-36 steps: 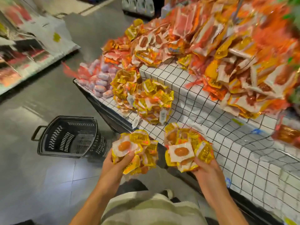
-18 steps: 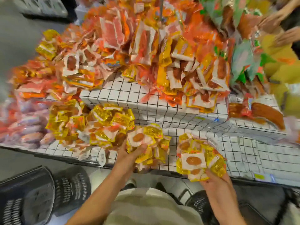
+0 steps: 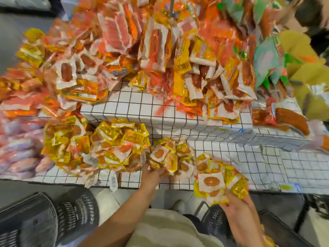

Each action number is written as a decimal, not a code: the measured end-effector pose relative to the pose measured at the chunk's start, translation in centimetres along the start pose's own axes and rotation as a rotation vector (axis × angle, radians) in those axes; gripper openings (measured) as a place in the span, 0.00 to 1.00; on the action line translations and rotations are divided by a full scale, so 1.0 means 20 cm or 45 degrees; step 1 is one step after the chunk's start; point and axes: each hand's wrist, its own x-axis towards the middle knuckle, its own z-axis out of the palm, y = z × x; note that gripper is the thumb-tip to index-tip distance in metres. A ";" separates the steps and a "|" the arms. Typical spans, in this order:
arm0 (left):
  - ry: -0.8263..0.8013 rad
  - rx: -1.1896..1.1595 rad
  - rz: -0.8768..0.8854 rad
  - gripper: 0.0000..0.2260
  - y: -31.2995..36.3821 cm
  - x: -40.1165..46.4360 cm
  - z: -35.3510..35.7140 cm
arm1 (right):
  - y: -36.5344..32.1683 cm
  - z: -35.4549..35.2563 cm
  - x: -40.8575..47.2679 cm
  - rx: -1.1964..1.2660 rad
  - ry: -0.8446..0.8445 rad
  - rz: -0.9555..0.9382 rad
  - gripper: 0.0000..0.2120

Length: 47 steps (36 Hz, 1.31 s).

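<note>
My left hand (image 3: 151, 177) grips a bundle of yellow and white snack packets (image 3: 169, 157) from below, with the bundle resting on the lower step of the gridded display table (image 3: 249, 168). To its right, my right hand (image 3: 236, 205) holds a second bundle of the same packets (image 3: 217, 180) at the table's front edge, a white packet with an orange piece facing up. Two more such bundles (image 3: 114, 145) lie on the table just left of my left hand.
A raised gridded step (image 3: 135, 107) behind carries heaps of orange, white and yellow sausage packets (image 3: 178, 56). Pink packets (image 3: 16, 154) lie at far left, green ones (image 3: 267, 56) at upper right. A black shopping basket (image 3: 35, 221) stands on the floor at lower left.
The view swung from the floor and basket up onto the display. My left hand moved its bundle forward onto the table beside the lying bundles. My right hand still holds its bundle.
</note>
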 end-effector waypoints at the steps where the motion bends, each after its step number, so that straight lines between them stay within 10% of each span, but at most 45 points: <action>1: 0.001 -0.034 -0.035 0.21 0.00 -0.02 -0.01 | -0.02 0.04 0.00 -0.057 -0.048 -0.007 0.22; 9: 0.079 0.171 0.019 0.09 0.02 -0.20 -0.11 | -0.19 0.34 0.00 -0.176 -0.483 0.011 0.22; 13: 0.108 0.457 0.402 0.07 0.04 -0.28 -0.14 | -0.21 0.45 0.07 -0.195 -0.754 0.006 0.21; 23: 0.001 1.162 1.220 0.17 0.01 -0.17 -0.11 | 0.05 0.51 0.46 -0.633 -0.531 -0.037 0.35; 33: -0.305 1.732 1.259 0.25 -0.08 0.01 -0.04 | 0.10 0.46 0.42 -1.186 -0.760 -0.732 0.30; 47: -0.391 1.838 1.112 0.28 0.00 0.11 -0.09 | 0.20 0.38 0.32 -1.287 -0.653 -0.808 0.32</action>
